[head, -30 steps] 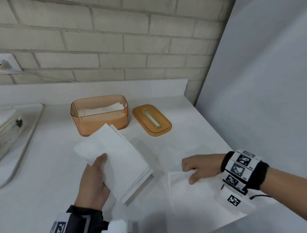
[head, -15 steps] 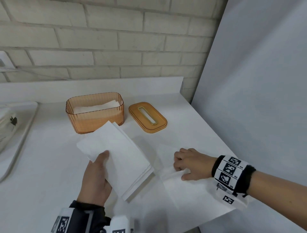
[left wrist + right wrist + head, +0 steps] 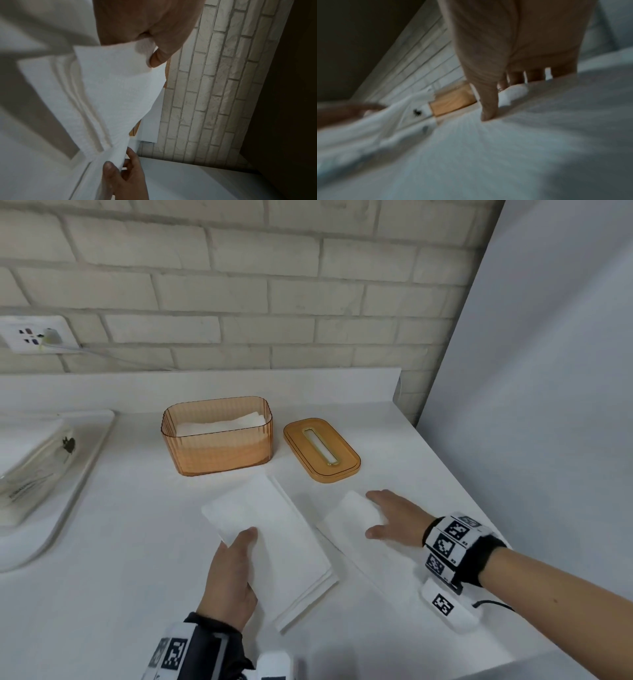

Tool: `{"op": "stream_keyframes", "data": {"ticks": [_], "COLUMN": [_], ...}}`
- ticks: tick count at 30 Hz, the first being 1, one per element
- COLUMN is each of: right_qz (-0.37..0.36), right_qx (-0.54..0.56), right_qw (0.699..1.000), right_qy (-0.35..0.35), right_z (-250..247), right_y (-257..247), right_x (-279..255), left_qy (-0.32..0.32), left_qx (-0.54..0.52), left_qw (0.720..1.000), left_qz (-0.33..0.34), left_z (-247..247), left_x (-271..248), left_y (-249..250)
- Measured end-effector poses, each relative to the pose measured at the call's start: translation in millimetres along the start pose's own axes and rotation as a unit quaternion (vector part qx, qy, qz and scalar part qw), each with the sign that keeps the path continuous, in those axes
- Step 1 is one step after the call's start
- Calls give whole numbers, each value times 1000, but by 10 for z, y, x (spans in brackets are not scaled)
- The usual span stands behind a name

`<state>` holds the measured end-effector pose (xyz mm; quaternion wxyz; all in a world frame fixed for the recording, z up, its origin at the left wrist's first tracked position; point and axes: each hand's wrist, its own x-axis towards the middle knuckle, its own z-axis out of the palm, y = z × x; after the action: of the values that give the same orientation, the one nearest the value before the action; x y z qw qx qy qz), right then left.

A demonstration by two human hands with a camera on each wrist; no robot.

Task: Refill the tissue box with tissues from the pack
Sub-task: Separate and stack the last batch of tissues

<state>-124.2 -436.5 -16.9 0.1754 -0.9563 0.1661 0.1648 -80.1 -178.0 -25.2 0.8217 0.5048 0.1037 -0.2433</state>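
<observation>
White counter [image 3: 137, 542], mid-frame: left hand [image 3: 233, 580] grips a folded white tissue stack [image 3: 277, 542]; the left wrist view shows right hand [image 3: 126, 182] pinching a tissue sheet [image 3: 342, 518].

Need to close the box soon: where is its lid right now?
In the head view the orange lid lies flat on the counter just right of the open tissue box, beyond the right hand.

No legible text anywhere (print on the tissue pack [image 3: 37, 463] too blurred)
</observation>
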Motion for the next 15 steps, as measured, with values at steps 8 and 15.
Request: {"op": "stream_keyframes", "data": {"ticks": [8, 15], "right_qz": [71, -166], "right_qx": [-38, 504], "right_qw": [996, 846], "right_qy": [-24, -43], "right_z": [8, -542], "right_y": [22, -457], "right_x": [65, -123], "left_qy": [31, 36], "left_qx": [23, 27], "left_qw": [999, 999], "left_qz": [0, 10], "left_z": [3, 70], "left_x": [41, 132], "left_y": [-101, -103]}}
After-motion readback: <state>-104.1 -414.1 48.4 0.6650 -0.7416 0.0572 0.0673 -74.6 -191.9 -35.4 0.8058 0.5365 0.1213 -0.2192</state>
